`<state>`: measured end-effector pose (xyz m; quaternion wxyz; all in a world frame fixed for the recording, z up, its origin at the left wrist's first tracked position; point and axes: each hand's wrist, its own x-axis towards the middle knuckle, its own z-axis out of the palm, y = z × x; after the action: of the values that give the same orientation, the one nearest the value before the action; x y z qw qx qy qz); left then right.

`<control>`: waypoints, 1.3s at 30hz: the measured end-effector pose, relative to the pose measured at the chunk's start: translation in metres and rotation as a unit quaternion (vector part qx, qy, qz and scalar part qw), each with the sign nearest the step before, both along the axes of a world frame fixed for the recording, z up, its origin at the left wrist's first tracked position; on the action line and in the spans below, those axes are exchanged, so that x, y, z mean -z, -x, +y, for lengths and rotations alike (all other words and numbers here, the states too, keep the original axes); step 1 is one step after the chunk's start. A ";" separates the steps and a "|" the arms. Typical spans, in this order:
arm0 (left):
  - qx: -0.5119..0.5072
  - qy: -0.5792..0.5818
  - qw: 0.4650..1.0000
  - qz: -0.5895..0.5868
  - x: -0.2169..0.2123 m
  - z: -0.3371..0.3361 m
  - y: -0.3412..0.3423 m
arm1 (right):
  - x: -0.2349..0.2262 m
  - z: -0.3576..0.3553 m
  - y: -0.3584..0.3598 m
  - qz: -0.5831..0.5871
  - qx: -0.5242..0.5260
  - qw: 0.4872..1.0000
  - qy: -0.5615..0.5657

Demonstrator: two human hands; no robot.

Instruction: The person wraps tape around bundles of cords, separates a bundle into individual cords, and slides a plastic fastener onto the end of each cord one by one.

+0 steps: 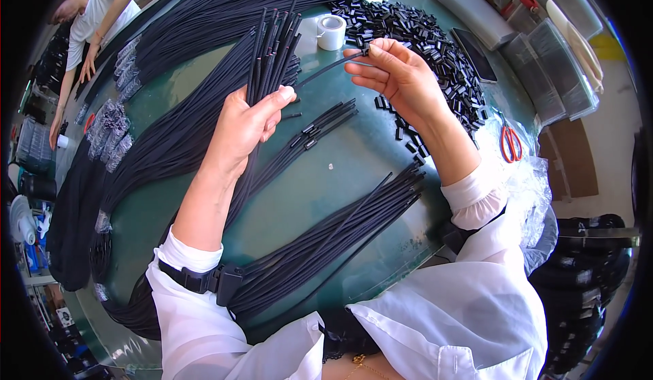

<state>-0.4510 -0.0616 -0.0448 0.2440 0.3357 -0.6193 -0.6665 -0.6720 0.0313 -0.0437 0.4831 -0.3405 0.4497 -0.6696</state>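
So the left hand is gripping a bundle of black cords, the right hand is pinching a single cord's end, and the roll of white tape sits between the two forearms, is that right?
Not quite: the head view shows the roll of white tape beyond the hands, beside the pile of small black clips. The left hand does grip the bundle of black cords, and the right hand pinches a single cord.

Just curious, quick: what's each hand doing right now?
Left hand: closed around a bundle of black cords.
Right hand: pinching a single black cord.

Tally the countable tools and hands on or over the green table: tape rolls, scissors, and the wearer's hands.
White tape roll: 1
Orange-handled scissors: 1
Wearer's hands: 2, the left hand gripping a bundle of black cords, the right hand pinching a single cord
Total: 4
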 end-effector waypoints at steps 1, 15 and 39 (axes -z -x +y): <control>-0.001 0.003 1.000 -0.004 0.000 0.000 0.000 | 0.000 0.000 -0.001 0.017 0.011 1.000 0.000; 0.056 0.037 0.998 0.011 -0.004 0.002 -0.002 | -0.021 0.015 0.004 0.195 -0.044 0.979 -0.041; -0.103 0.146 0.984 0.012 0.011 0.004 0.014 | 0.014 -0.007 0.040 0.610 0.159 0.775 -0.056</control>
<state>-0.4647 -0.0574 -0.0556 0.3650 0.3506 -0.6691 -0.5442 -0.7118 0.0244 -0.0577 0.0129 -0.5736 0.7345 -0.3625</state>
